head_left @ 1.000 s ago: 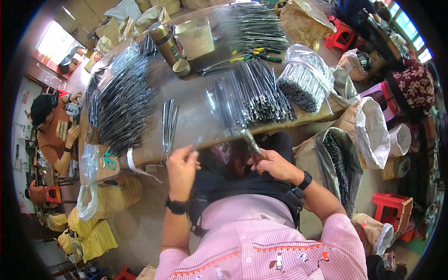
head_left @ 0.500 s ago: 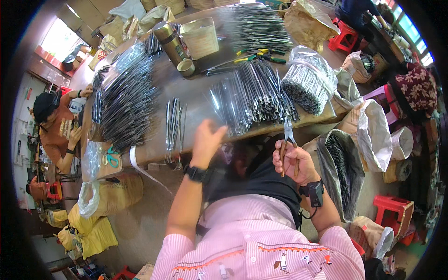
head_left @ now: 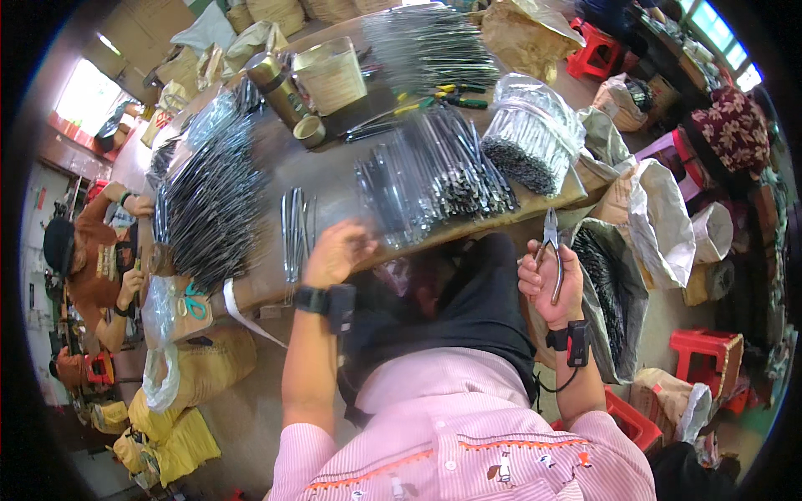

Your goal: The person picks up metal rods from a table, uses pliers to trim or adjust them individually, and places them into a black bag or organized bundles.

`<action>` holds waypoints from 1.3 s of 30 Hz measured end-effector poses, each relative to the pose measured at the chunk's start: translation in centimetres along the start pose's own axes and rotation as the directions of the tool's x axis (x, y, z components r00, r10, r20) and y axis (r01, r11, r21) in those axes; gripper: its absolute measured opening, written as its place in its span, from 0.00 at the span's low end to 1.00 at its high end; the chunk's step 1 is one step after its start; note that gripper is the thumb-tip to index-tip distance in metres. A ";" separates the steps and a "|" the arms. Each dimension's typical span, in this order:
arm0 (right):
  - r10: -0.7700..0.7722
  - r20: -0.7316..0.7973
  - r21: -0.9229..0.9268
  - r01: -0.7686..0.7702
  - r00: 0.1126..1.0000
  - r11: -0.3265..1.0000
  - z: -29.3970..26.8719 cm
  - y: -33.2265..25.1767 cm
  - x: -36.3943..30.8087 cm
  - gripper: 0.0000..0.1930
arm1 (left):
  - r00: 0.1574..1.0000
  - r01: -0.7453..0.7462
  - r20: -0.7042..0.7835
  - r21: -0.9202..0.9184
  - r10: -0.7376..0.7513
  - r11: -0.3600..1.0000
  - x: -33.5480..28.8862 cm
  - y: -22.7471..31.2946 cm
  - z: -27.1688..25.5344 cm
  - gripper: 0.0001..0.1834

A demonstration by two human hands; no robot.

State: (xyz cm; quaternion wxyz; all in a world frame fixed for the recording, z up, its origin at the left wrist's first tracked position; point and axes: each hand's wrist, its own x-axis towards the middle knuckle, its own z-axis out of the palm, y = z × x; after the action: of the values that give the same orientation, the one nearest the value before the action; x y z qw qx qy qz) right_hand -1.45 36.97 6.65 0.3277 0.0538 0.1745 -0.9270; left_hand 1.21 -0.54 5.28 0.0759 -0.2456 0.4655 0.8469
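My left hand (head_left: pixel 338 250) hovers at the table's near edge, its fingers apart, half curled and smeared by motion, with nothing visible in them. A small group of thin dark metal strips (head_left: pixel 294 230) lies just left of it. Beyond its fingertips, to the right, spreads a larger row of similar strips (head_left: pixel 468 167), silvery at their near ends. In front of the table's edge, my right hand (head_left: pixel 564 288) is closed around a pair of pliers (head_left: pixel 550 242), jaws pointing away from me. A clear-wrapped bundle of strips (head_left: pixel 535 138) lies beyond the pliers.
A big heap of dark strips (head_left: pixel 213 200) covers the table's left side, near teal-handled scissors (head_left: pixel 195 306). Farther back stand a flask (head_left: pixel 280 88), a cup (head_left: pixel 309 131) and a plastic tub (head_left: pixel 330 75). An open sack (head_left: pixel 614 309) stands at right; a co-worker (head_left: pixel 96 259) sits at left.
The whole view has shifted a little. My left hand has moved left, toward the small group of strips. My right hand has moved right with the pliers, whose handles now look closer together.
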 end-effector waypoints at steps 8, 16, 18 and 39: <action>-0.217 -0.235 0.116 0.249 0.947 0.961 -0.7 -2.4 1.5 0.19 | 0.997 0.080 0.016 -0.365 -0.080 0.928 -5.6 0.9 -4.9 0.09; -0.543 -0.383 -0.582 0.261 0.747 0.770 -3.3 -6.5 5.9 0.08 | 0.970 0.130 0.243 -0.441 -0.021 0.888 -7.2 -1.0 -3.8 0.13; -0.616 -0.375 -0.650 0.277 0.693 0.708 -3.7 -8.2 7.4 0.08 | 0.977 0.139 0.209 -0.461 -0.045 0.877 -6.7 -1.3 -3.2 0.13; -0.183 -0.246 -0.238 0.124 0.952 0.963 -4.2 -11.2 6.3 0.06 | 0.972 0.236 0.113 -0.487 -0.208 0.841 -4.8 -2.4 -2.7 0.14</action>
State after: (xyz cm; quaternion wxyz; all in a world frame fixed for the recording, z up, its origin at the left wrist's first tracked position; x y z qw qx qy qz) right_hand -13.40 42.87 4.64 0.2319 0.1272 0.3219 -0.9091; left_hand 7.22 -0.97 4.59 0.1206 -0.2856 0.1980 0.9299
